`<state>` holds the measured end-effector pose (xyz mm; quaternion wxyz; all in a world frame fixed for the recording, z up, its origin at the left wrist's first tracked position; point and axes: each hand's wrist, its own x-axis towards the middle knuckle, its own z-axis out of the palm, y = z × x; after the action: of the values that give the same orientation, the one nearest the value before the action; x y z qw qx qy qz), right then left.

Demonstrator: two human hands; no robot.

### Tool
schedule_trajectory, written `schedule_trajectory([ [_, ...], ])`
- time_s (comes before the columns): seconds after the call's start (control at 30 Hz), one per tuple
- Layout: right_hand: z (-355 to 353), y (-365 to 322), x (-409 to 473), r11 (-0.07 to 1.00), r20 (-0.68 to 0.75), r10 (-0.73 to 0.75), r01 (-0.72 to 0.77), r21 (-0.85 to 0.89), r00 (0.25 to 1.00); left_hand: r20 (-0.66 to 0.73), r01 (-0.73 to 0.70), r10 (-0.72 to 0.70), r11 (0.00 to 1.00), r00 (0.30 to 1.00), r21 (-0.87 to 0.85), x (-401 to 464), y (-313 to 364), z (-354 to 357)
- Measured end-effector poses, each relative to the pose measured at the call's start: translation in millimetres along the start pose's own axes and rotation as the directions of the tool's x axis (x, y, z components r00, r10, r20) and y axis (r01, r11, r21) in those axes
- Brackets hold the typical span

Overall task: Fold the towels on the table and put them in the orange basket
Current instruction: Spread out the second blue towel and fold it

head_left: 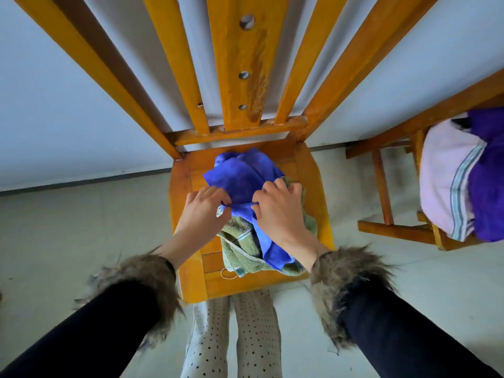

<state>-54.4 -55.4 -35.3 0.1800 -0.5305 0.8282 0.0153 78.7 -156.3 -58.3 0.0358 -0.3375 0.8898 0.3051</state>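
Note:
A crumpled blue towel (240,178) lies on the seat of a yellow wooden chair (185,175), on top of a green towel (240,249). My left hand (201,211) pinches the blue towel's near edge at its left. My right hand (275,208) grips the same edge a little to the right, with its fingers curled into the cloth. The edge is stretched taut between the two hands. No orange basket is in view.
The chair's tall slatted back (240,64) rises just behind the towels, against a white wall. A second wooden chair (387,192) stands at the right, bearing a pink striped towel (447,186) and a purple cloth (488,181). Grey floor surrounds both chairs.

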Motion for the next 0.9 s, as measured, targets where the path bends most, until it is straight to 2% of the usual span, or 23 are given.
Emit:
schedule_trajectory([
  [0.1,-37,9,-20,0.987,-0.078,0.066,-0.054,0.154,0.995,-0.032,-0.018,0.014,0.991,0.999,-0.132,-11,20,-29],
  [0.23,-97,13,-51,0.929,-0.159,0.195,-0.130,0.346,0.968,0.030,-0.061,0.073,0.954,0.997,-0.293,-19,65,-81],
  [0.47,-200,12,-91,0.895,-0.258,0.349,-0.239,0.377,0.901,-0.163,-0.306,0.267,0.902,0.950,-0.306,-43,162,-203],
  [0.53,-231,15,-96,0.855,-0.261,0.411,-0.270,0.442,0.874,-0.221,-0.357,0.300,0.884,0.928,-0.301,-55,186,-239],
  [0.63,-278,16,-103,0.794,-0.319,0.442,-0.200,0.574,0.838,-0.331,-0.399,0.313,0.886,0.890,-0.236,-68,210,-295],
  [0.7,-307,13,-109,0.800,-0.383,0.431,-0.150,0.581,0.817,-0.413,-0.390,0.289,0.902,0.864,-0.185,-74,219,-329],
  [0.8,-348,5,-116,0.832,-0.475,0.422,-0.121,0.541,0.772,-0.495,-0.282,0.193,0.953,0.847,-0.112,-81,220,-370],
  [0.9,-387,-12,-119,0.870,-0.570,0.313,0.012,0.493,0.759,-0.469,-0.168,0.111,0.982,0.876,-0.082,-90,216,-392],
])
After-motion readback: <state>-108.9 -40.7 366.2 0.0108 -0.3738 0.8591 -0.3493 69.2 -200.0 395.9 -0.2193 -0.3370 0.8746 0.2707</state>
